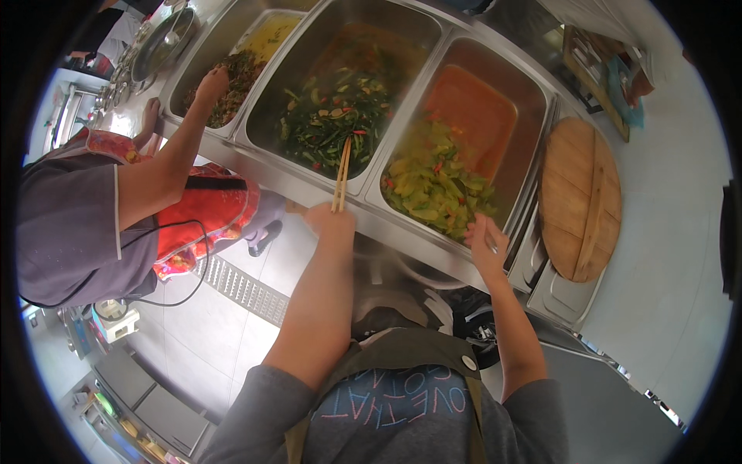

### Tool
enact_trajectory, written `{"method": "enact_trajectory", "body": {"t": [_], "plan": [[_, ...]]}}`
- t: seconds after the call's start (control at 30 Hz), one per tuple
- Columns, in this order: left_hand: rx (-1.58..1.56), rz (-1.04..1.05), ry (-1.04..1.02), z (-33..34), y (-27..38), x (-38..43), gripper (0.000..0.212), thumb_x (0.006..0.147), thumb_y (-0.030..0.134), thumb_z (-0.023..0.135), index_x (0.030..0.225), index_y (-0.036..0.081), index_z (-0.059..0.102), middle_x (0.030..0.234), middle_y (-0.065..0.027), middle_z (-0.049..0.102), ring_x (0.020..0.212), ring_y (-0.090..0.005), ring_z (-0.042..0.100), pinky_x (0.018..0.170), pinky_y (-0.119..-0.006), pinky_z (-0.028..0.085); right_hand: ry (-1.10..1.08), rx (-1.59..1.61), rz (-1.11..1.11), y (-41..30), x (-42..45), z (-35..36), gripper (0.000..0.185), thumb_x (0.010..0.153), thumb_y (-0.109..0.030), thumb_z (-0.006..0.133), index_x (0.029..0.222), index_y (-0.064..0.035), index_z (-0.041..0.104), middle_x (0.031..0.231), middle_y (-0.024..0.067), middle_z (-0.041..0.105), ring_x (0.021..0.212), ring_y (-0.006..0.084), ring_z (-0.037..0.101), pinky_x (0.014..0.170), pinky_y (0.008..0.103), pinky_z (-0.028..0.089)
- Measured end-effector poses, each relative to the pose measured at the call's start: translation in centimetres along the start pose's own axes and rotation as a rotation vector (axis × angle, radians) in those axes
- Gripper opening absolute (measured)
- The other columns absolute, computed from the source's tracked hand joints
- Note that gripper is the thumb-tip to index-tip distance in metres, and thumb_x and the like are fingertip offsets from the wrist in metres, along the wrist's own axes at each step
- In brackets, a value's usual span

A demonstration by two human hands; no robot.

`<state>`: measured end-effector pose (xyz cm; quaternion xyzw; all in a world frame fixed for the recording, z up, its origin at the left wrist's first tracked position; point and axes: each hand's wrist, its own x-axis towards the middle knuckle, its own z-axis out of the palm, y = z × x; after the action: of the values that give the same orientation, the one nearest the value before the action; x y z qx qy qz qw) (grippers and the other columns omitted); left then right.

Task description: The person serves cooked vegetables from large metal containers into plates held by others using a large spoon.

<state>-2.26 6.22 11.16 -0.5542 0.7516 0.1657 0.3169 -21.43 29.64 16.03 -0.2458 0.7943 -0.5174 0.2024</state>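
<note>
My left hand (329, 219) grips a pair of wooden chopsticks (342, 177) at the front rim of the middle steel pan (379, 26). Their far ends reach into dark green stir-fried vegetables (333, 124) with red chilli pieces. Over the front right corner of the right pan (530, 95), my right hand (488, 246) is closed around a thin metal utensil handle (493, 242). The utensil's working end is hidden. Light green cut vegetables (437, 182) are heaped beside my right hand, with reddish-orange liquid (472, 110) behind them. Haze softens the view over the pans.
At left, a co-worker's hand (213, 87) is over minced-looking food (246, 72) in the left pan (174, 98). A round wooden lid (571, 200) lies right of the pans. Farther left is a dark wok (162, 46). A floor grate (240, 287) runs behind the co-worker.
</note>
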Motion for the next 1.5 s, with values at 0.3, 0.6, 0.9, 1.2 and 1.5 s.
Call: {"method": "enact_trajectory", "body": {"t": [0.3, 0.6, 0.9, 1.2, 1.5], "plan": [[0.008, 0.114, 0.015, 0.3, -0.6, 0.1, 0.042, 0.088, 0.033, 0.04, 0.114, 0.011, 0.064, 0.12, -0.011, 0.06, 0.115, -0.0291, 0.053, 0.093, -0.042, 0.041, 0.113, 0.46, 0.225, -1.4, 1.3, 5.0, 0.037, 0.096, -0.026, 0.047, 0.106, 0.0084, 0.057, 0.079, 0.0145, 0.064, 0.063, 0.0157, 0.063, 0.057, 0.0264, 0.053], [-0.07, 0.07, 0.122, 0.2, -0.5, -0.5, 0.042, 0.088, 0.035, 0.041, 0.112, 0.011, 0.065, 0.117, -0.0108, 0.062, 0.11, -0.028, 0.057, 0.09, -0.042, 0.043, 0.296, 0.835, 0.353, -3.9, 1.1, 2.8, 0.038, 0.097, -0.026, 0.043, 0.104, 0.0096, 0.055, 0.083, 0.0187, 0.064, 0.066, 0.0195, 0.063, 0.057, 0.0266, 0.053], [0.007, -0.035, 0.055, -1.4, 0.4, -2.0, 0.044, 0.09, 0.036, 0.039, 0.117, 0.011, 0.062, 0.121, -0.0107, 0.06, 0.114, -0.0258, 0.055, 0.091, -0.042, 0.043, 0.33, 0.817, 0.303, -3.5, 1.9, -0.6, 0.039, 0.097, -0.026, 0.044, 0.106, 0.0111, 0.053, 0.083, 0.0193, 0.063, 0.065, 0.0184, 0.062, 0.056, 0.0263, 0.053], [0.04, -0.074, -0.085, -2.6, 0.9, -3.0, 0.047, 0.093, 0.035, 0.033, 0.129, 0.012, 0.052, 0.134, -0.0097, 0.049, 0.125, -0.0271, 0.045, 0.099, -0.051, 0.032, 0.339, 0.797, 0.362, -2.5, 1.4, -2.0, 0.036, 0.096, -0.028, 0.047, 0.102, 0.007, 0.056, 0.078, 0.0174, 0.064, 0.062, 0.0191, 0.063, 0.052, 0.027, 0.052], [0.035, -0.018, 0.013, -3.9, 0.7, -5.3, 0.041, 0.092, 0.029, 0.037, 0.124, 0.013, 0.058, 0.128, -0.0091, 0.055, 0.119, -0.0257, 0.052, 0.09, -0.049, 0.042, 0.386, 0.81, 0.363, -4.1, 0.8, -2.3, 0.036, 0.097, -0.028, 0.045, 0.1, 0.0055, 0.057, 0.078, 0.0169, 0.065, 0.061, 0.0182, 0.063, 0.051, 0.0259, 0.052]]}}
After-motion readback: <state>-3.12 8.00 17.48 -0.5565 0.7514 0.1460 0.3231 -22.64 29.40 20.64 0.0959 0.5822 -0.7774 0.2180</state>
